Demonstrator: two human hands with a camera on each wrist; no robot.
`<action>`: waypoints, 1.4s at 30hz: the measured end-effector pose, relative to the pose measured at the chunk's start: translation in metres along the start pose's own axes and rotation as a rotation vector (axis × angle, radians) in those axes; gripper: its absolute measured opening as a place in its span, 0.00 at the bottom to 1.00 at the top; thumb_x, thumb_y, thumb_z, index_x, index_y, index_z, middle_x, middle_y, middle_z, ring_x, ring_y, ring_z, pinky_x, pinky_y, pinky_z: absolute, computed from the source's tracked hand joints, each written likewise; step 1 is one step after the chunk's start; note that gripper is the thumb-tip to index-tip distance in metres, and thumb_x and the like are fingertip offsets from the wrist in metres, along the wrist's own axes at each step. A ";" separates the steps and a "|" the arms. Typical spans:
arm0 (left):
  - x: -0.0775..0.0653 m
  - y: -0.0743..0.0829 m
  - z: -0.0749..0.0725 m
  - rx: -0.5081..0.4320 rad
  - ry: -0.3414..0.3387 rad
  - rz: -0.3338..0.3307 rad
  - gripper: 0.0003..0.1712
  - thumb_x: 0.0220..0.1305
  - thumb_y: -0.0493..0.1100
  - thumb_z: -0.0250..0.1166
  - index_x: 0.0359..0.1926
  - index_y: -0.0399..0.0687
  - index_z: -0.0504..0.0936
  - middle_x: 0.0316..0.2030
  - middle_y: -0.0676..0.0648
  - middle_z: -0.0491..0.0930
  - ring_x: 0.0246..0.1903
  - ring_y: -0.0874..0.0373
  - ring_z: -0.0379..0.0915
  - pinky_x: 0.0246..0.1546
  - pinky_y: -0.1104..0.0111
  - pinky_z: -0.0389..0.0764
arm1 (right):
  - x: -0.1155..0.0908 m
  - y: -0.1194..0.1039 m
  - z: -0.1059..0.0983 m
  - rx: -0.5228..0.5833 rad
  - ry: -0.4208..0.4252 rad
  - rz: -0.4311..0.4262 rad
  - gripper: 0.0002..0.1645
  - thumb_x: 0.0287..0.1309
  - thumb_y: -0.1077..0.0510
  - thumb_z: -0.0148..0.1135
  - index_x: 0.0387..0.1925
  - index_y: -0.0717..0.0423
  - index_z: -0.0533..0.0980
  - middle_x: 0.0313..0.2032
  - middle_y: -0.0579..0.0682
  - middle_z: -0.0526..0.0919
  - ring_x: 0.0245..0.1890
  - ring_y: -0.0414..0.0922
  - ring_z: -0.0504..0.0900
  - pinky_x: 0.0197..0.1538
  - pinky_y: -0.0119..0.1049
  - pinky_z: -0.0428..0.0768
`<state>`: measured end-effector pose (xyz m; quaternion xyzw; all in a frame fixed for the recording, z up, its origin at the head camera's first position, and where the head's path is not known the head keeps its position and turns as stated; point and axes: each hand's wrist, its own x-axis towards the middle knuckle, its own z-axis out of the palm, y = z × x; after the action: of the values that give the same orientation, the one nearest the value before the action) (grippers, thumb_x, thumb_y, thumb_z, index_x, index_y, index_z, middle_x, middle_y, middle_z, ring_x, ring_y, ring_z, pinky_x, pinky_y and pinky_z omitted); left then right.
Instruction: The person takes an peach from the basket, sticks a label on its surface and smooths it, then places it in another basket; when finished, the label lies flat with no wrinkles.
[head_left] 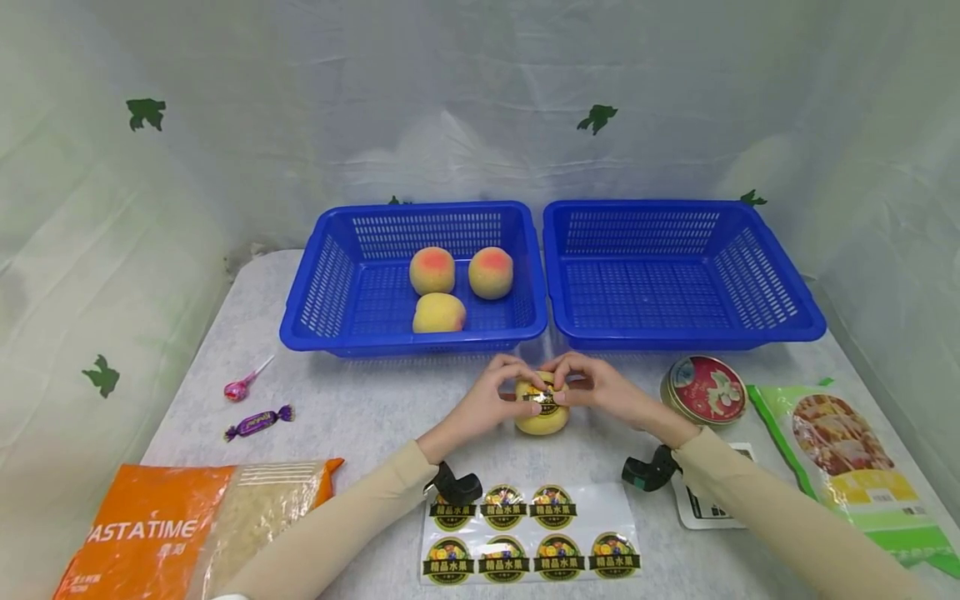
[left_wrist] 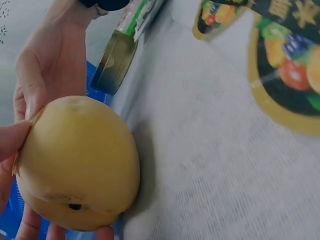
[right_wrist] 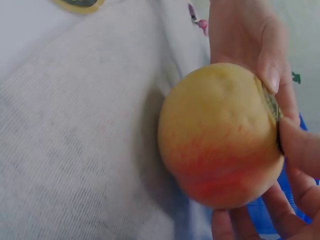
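Observation:
A yellow peach [head_left: 542, 424] with a red blush, seen in the right wrist view, is held at the middle of the table between both hands. On its top lies a round black-and-gold fruit sticker [head_left: 545, 399]. My left hand [head_left: 487, 398] grips the peach from the left, its thumb on the sticker's edge. From the right, my right hand [head_left: 603, 395] grips the same peach, thumb also on the sticker. Fingers of both hands wrap the fruit's far side. In the left wrist view the peach [left_wrist: 80, 160] shows a small dark spot.
Three peaches sit in the left blue basket [head_left: 300, 337]; another blue basket [head_left: 637, 300] stands beside it. Nearer are a sticker sheet [head_left: 525, 533], an orange pasta bag [head_left: 165, 517], a lollipop [head_left: 238, 389], a candy [head_left: 258, 423], a round tin [head_left: 708, 390] and a green food packet [head_left: 847, 450].

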<state>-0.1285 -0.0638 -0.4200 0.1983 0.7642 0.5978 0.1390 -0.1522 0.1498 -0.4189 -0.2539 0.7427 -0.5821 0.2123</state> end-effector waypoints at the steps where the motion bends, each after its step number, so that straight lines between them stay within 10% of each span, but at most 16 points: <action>1: 0.000 0.000 0.000 0.005 0.015 -0.010 0.12 0.51 0.40 0.68 0.39 0.47 0.81 0.47 0.48 0.63 0.50 0.55 0.59 0.48 0.61 0.70 | 0.000 0.001 0.000 0.008 0.003 0.009 0.06 0.52 0.65 0.61 0.31 0.61 0.72 0.51 0.57 0.71 0.54 0.53 0.67 0.51 0.44 0.70; 13: -0.002 0.029 0.004 -0.008 0.087 0.009 0.07 0.55 0.32 0.62 0.36 0.32 0.77 0.41 0.38 0.68 0.46 0.44 0.62 0.51 0.47 0.62 | 0.003 -0.003 0.003 0.168 0.078 0.125 0.10 0.45 0.68 0.61 0.29 0.68 0.69 0.50 0.61 0.73 0.52 0.55 0.69 0.46 0.43 0.72; 22: -0.001 0.017 -0.006 -0.008 -0.021 0.019 0.11 0.53 0.32 0.64 0.39 0.34 0.78 0.44 0.41 0.71 0.48 0.50 0.62 0.53 0.48 0.61 | 0.010 0.001 0.000 0.177 0.055 0.152 0.07 0.54 0.65 0.58 0.30 0.64 0.68 0.47 0.60 0.74 0.48 0.51 0.73 0.46 0.42 0.73; 30: 0.003 -0.010 0.001 0.056 0.046 0.061 0.10 0.51 0.39 0.68 0.35 0.41 0.78 0.44 0.44 0.69 0.48 0.52 0.64 0.47 0.60 0.73 | 0.012 -0.004 0.001 0.158 0.058 0.206 0.08 0.54 0.61 0.57 0.30 0.61 0.68 0.47 0.58 0.74 0.47 0.50 0.73 0.43 0.42 0.73; 42: -0.002 -0.008 0.010 0.258 0.083 0.138 0.19 0.47 0.48 0.71 0.33 0.52 0.69 0.39 0.52 0.62 0.41 0.58 0.61 0.39 0.62 0.71 | 0.006 0.008 -0.010 0.088 -0.066 0.030 0.09 0.52 0.64 0.61 0.33 0.62 0.69 0.50 0.55 0.74 0.53 0.51 0.70 0.53 0.44 0.68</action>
<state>-0.1237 -0.0579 -0.4298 0.2419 0.8241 0.5106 0.0393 -0.1642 0.1552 -0.4247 -0.2522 0.7126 -0.6023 0.2566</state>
